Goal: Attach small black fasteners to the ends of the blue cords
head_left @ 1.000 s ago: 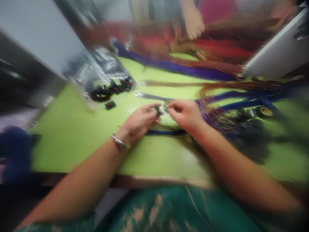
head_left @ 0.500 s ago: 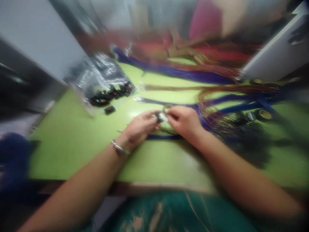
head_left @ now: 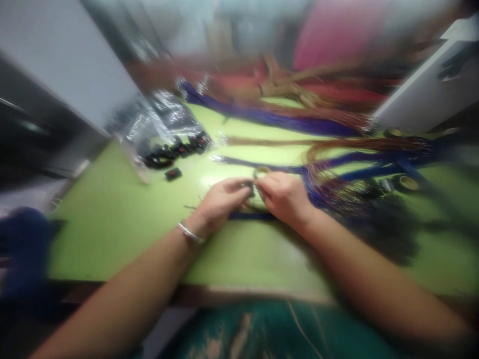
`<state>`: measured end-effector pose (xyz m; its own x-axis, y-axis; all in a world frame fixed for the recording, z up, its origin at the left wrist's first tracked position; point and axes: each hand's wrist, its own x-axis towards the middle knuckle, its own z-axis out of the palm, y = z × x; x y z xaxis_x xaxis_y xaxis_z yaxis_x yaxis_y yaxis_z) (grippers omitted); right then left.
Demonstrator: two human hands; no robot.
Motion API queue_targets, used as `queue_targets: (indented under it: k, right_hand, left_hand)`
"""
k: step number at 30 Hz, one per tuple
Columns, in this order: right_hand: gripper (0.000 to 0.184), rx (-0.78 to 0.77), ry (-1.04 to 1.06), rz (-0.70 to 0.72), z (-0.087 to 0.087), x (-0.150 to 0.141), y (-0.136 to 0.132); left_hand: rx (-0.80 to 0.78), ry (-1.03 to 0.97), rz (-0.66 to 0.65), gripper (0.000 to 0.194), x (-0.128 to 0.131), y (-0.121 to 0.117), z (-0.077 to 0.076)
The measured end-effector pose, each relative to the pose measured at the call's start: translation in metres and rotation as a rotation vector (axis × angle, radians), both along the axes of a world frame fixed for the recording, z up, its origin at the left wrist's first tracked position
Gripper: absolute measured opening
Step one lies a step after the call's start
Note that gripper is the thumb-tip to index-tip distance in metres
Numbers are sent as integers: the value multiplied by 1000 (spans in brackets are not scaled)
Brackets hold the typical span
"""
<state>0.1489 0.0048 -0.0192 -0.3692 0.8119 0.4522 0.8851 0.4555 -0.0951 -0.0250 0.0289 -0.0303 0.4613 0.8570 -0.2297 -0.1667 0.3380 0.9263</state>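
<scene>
My left hand (head_left: 224,203) is closed, thumb and fingers pinching a small black connector (head_left: 248,188) above the green table. Close against it, my right hand (head_left: 287,198) is pinched shut on what looks like the end of a thin wire; the fingertips hide most of it. Under both hands a dark blue wire bundle (head_left: 249,216) crosses the table. Just behind my right fingers lies a tape roll (head_left: 262,170). A loose black connector with a red part (head_left: 173,173) rests to the left, in front of several similar connectors (head_left: 187,146).
Clear plastic bags (head_left: 164,112) lie at the back left. Brown wires (head_left: 269,142) and purple-blue wires (head_left: 269,115) stretch across the back, tangling at right (head_left: 333,184). Another tape roll (head_left: 407,183) sits on the right. A person in pink, blurred, is across the table.
The whole view has shifted slightly. My right fingers have come closer to the black connector, and the pale gap between the hands has shrunk. A co-worker's hand at the back has left view.
</scene>
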Motion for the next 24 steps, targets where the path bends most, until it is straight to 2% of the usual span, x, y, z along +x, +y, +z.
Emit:
queue_targets:
  k: [4, 8, 13, 20, 24]
  right_hand:
    - [21, -44, 94, 34, -6, 0, 3]
    - [19, -74, 183, 40, -5, 2, 2]
    - [19, -47, 77, 30, -3, 3, 0]
    - [16, -75, 52, 44, -13, 1, 4]
    - [20, -158, 267, 41, -2, 7, 5]
  left_hand:
    - [-29, -19, -27, 38, 0, 1, 0]
    - [-57, -47, -64, 38, -1, 2, 1]
    - [-15, -25, -83, 37, -2, 3, -4]
    - [60, 50, -67, 36, -2, 2, -10]
    - [73, 40, -41, 36, 1, -1, -2]
